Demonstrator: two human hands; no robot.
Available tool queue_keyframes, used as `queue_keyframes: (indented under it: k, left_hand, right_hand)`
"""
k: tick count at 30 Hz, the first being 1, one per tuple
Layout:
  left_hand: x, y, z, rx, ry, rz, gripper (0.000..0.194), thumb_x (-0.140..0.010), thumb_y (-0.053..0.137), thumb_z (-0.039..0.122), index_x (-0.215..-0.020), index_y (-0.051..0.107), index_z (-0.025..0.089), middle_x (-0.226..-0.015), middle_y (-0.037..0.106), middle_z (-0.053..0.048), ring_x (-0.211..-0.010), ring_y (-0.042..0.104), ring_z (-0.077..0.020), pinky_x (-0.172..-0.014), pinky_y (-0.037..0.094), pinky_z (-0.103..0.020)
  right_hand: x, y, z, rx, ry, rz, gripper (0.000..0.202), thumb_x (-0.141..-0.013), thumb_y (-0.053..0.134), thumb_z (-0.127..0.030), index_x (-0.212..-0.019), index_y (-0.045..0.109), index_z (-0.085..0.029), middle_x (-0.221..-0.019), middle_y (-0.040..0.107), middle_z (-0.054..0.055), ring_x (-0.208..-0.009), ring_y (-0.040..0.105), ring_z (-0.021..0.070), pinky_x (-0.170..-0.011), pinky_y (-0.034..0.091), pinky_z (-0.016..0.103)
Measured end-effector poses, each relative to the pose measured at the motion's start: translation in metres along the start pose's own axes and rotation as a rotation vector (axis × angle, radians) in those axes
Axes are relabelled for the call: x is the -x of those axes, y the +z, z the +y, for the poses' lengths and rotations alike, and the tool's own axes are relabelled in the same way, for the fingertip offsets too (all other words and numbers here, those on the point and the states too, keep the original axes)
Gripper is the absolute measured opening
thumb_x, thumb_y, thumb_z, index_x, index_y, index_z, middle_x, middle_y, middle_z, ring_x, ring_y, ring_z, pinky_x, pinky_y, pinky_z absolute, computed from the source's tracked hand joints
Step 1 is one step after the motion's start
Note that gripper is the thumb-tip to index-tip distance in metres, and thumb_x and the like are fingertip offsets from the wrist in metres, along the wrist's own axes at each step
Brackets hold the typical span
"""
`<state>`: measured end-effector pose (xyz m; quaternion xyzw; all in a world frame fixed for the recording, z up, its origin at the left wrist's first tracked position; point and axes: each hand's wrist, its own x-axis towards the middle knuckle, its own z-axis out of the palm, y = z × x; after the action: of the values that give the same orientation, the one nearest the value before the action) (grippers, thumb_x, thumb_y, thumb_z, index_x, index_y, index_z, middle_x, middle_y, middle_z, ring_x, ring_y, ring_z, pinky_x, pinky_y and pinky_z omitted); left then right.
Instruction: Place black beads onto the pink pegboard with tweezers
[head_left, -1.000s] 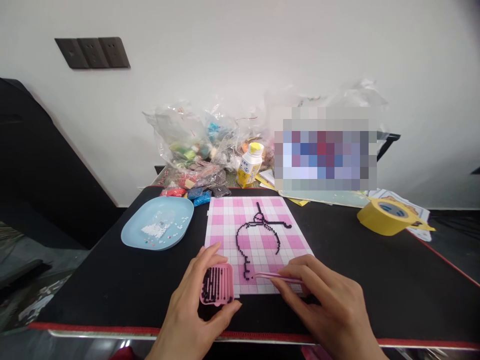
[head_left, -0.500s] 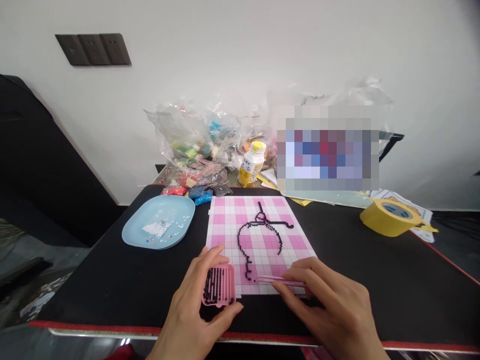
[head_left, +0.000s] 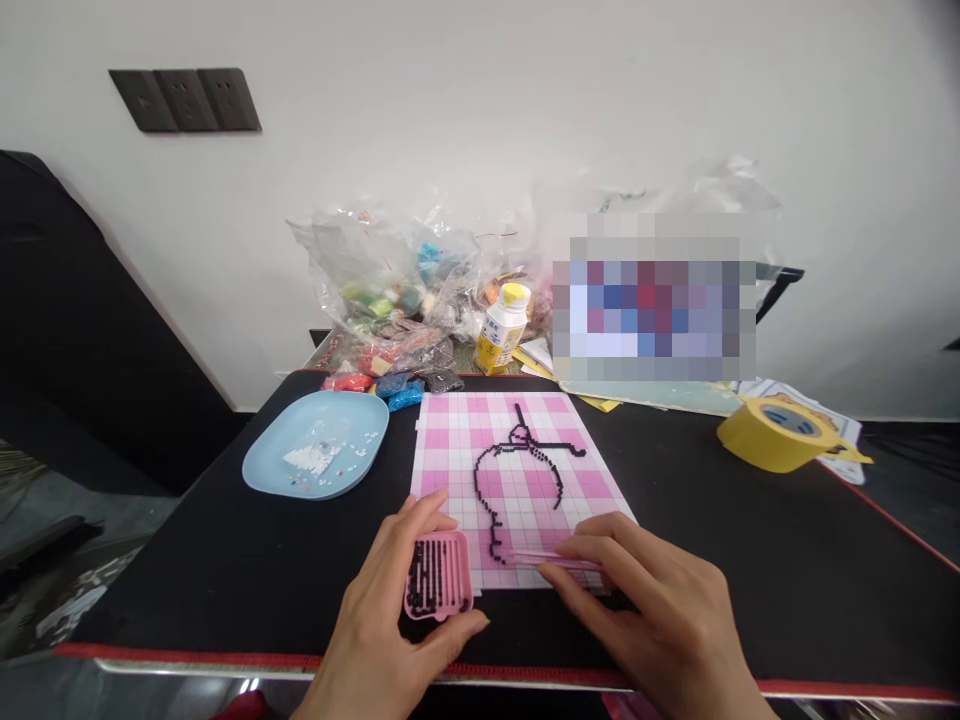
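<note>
My left hand (head_left: 405,590) grips a small pink ridged bead tray (head_left: 454,572) by its sides, fingers behind and thumb in front. Black beads (head_left: 426,575) line its grooves, mostly on the left. Pink tweezers (head_left: 551,558) are pinched between the thumb and fingers of my right hand (head_left: 645,590). Their tips point left, close to the lower end of a black bead outline (head_left: 478,480). That outline, a curved shape with a cross-like top, lies on a pink-and-white checked pegboard (head_left: 442,430). Whether a bead sits between the tips I cannot tell.
On the left a light blue plate (head_left: 262,470) carries white beads and a small bag. Behind the board stand a yellow-capped bottle (head_left: 502,330) and plastic bags (head_left: 360,270) of coloured beads. A roll of yellow tape (head_left: 772,435) lies at the right; a blurred panel (head_left: 652,310) is behind.
My right hand and the tweezers have shifted slightly left, toward the outline's lower end. A dark bead at the tips earlier now sits nearer that end. My left hand stays on the tray.
</note>
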<state>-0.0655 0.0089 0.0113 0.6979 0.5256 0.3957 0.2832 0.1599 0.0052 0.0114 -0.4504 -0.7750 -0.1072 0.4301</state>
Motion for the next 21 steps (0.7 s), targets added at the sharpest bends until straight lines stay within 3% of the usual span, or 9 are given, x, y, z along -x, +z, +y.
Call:
queue_keyframes:
  k: [12,17,21]
  left_hand:
    - [-0.0013,-0.0003,0.0034,0.048,-0.025,0.010,0.070,-0.069,0.081,0.022,-0.130,0.053,0.041,-0.111,0.069,0.001,-0.099,0.066,-0.0274,-0.100,0.048,-0.046]
    - [-0.0010,-0.0008,0.0036,0.041,-0.032,0.002,0.074,-0.070,0.081,0.021,-0.129,0.048,0.050,-0.112,0.068,0.007,-0.104,0.064,-0.0259,-0.103,0.045,-0.046]
    - [-0.0008,-0.0008,0.0040,0.037,-0.030,0.001,0.074,-0.070,0.081,0.021,-0.130,0.049,0.048,-0.112,0.068,0.006,-0.106,0.064,-0.0269,-0.104,0.045,-0.046]
  right_hand:
    - [0.0012,0.0004,-0.0005,-0.015,0.028,-0.007,0.013,-0.093,0.059,-0.028,-0.086,0.064,-0.019,-0.075,0.064,0.001,-0.059,0.061,0.0098,-0.055,0.047,0.020]
    - [0.0002,-0.0008,-0.0003,0.001,-0.002,0.005,0.010,-0.092,0.061,-0.026,-0.086,0.064,-0.018,-0.075,0.064,0.001,-0.059,0.061,0.0102,-0.055,0.048,0.021]
    - [-0.0016,-0.0019,-0.0008,-0.004,-0.007,0.015,0.010,-0.092,0.061,-0.025,-0.086,0.063,-0.018,-0.075,0.063,0.001,-0.058,0.061,0.0100,-0.053,0.047,0.021]
